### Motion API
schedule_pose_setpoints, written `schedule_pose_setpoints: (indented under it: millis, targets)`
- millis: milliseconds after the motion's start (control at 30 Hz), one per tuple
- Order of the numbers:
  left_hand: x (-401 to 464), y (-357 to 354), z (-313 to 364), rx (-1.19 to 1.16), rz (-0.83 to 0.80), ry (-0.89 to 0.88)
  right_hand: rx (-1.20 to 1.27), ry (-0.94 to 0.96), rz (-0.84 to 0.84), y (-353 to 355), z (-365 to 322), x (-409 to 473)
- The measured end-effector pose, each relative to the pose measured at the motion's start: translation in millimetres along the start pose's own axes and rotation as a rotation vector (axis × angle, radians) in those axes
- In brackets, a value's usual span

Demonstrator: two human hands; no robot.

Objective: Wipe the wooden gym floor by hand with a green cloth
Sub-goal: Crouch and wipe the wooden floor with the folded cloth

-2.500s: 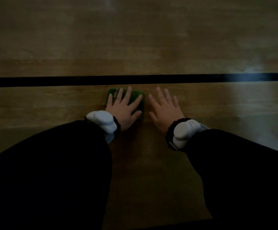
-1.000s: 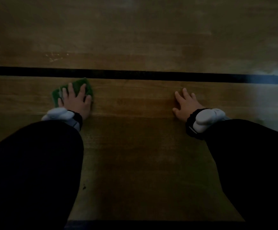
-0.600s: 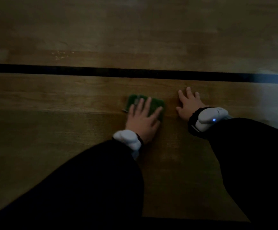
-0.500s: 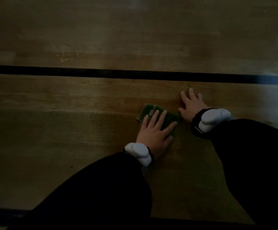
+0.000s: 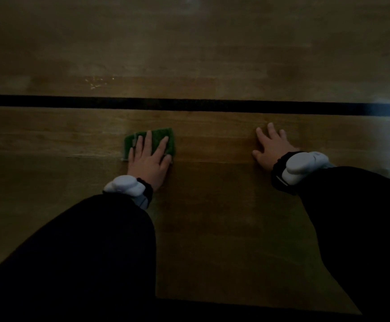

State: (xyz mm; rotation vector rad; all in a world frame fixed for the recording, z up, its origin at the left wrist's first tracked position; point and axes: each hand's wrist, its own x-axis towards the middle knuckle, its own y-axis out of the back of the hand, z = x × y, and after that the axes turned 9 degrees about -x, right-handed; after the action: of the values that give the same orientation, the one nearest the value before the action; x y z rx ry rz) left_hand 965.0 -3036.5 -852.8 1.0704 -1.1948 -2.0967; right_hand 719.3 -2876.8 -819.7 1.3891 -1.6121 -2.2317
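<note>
Left hand (image 5: 148, 162) lies flat, fingers straight, pressing the green cloth (image 5: 160, 138) onto the wooden floor (image 5: 212, 205) just short of the black line (image 5: 212, 105). Right hand (image 5: 272, 147) rests released, empty, on bare boards. Risk: an ungripped cloth may bunch or slip; dim light hides missed patches.

— Floor, what have I got under me?
— Wooden floor (image 5: 212, 194): long boards running left to right ahead of me, brown, dimly lit.
— Markings?
— One black line (image 5: 189, 105) straight across; pale scuffs (image 5: 95, 82) just beyond it; a faint sheen (image 5: 382, 108) at its right end.
</note>
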Motion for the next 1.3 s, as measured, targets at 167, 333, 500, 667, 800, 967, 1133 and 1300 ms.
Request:
schedule_pose_setpoints:
  millis: [167, 333, 500, 667, 800, 967, 1133, 1300]
  targets:
    - [-11.1, -4.7, 11.5, 0.027, -0.025, -0.071, 0.008, -0.006, 0.023, -3.1, -3.3, -0.1]
    - [-47.3, -26.3, 41.2, 0.145, -0.138, -0.312, 0.021, -0.024, 0.026, -1.3, -4.9, -2.2]
    - [-92.2, -50.7, 74.8, 0.230, -0.323, -0.564, -0.108, 0.145, 0.182, 0.9, -24.2, -20.0]
    - [-87.3, -43.8, 61.7, -0.070, -0.249, -0.606, -0.097, 0.425, 0.250, -16.4, -62.8, -48.7]
    - [-60.9, -10.2, 15.7, -0.119, 0.055, -0.164, -0.195, 0.561, 0.211, -48.6, -84.3, -73.7]
    - [-38.3, 19.7, -10.5, 0.030, -0.263, 0.144, -0.393, 0.626, 0.169, -83.0, -85.0, -80.1]
    - [-33.8, 22.4, 2.2, -0.002, -0.315, 0.192, -0.259, 0.348, 0.236, -62.6, -70.6, -44.3]
    - [-33.6, 18.9, -1.6, -0.002, -0.314, 0.206, -0.199, 0.191, 0.303, -46.5, -48.5, -32.5]
